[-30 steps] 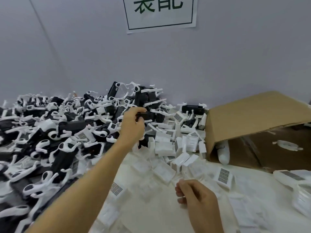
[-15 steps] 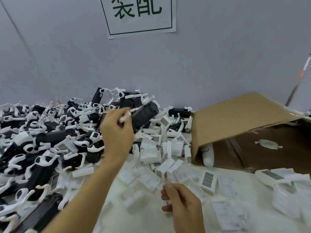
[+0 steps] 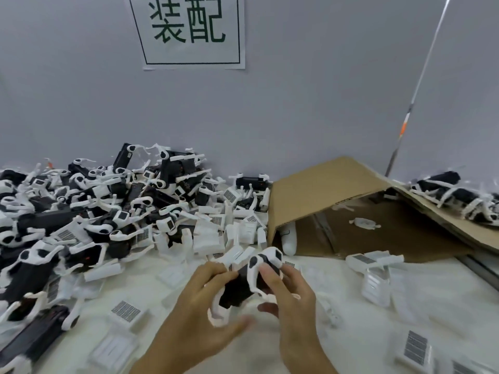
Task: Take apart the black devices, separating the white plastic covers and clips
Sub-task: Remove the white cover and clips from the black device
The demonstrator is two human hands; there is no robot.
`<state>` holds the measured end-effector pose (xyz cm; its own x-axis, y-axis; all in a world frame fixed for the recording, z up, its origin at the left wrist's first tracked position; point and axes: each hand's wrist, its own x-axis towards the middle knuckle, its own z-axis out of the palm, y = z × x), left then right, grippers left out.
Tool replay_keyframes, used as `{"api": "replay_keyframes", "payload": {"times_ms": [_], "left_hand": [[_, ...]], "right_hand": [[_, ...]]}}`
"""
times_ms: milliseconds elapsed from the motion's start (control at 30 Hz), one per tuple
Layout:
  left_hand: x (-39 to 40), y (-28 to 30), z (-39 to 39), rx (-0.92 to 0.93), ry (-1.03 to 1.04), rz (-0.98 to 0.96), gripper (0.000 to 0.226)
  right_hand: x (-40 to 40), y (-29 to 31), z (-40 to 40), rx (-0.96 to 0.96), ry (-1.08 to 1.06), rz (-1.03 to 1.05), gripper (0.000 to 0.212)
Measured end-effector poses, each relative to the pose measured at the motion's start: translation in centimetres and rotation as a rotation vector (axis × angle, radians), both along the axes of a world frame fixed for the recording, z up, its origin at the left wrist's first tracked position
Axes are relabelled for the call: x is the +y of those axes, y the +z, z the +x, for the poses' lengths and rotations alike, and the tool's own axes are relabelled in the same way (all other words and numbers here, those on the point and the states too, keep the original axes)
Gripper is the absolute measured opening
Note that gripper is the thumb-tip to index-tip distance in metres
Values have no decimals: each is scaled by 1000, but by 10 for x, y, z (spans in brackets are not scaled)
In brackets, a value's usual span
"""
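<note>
You had one black device (image 3: 244,286) up off the bench (image 3: 351,327), held between both hands in front of you, just short of the cardboard box (image 3: 321,190). Left hand (image 3: 199,300) grip was closed round the lower body w/ fingers curled over the top. Right hand (image 3: 290,295) grip was pinching the upper end, thumb and forefinger on the white clip (image 3: 255,271) that wraps the body. Square-faced white cover (image 3: 275,255) sat at the far tip, still on. So nothing was off this unit yet, imo.

Advice for that step: left hand should've stayed the anchor, right hand did the work. Peel the clip from its free end, not the middle; thin arms looked like they'd snap if bent hard. The lower loop of the clip hung below your left palm, so watch it didn't snag. Pop the cover w/ a thumb push along the body, don't twist.

Pile of undone units (image 3: 94,211) sat to the left, loose covers (image 3: 127,314) scattered on the bench near you. Keep clips and covers apart when dropping, else re-sort later.
</note>
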<state>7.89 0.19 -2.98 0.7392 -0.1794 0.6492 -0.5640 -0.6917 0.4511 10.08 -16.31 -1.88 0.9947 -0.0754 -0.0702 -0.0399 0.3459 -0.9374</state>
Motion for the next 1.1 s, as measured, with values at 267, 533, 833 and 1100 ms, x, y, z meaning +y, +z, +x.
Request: {"api": "replay_keyframes", "payload": {"times_ms": [267,533,833,1100], "left_hand": [[3,22,-8,780,-171,-673,37],[-2,15,-8,916,-173,-979,62],[-4,23,-7,649,-119,-1540,37],[-12,29,-10,657,-45,-1291,54]], "right_hand": [[7,-8,4,-22,304,182,61],[7,-9,2,-39,42,-278,15],[20,-25,-19,-647,150,-671,47],[18,-24,-14,-595,66,-655,74]]}}
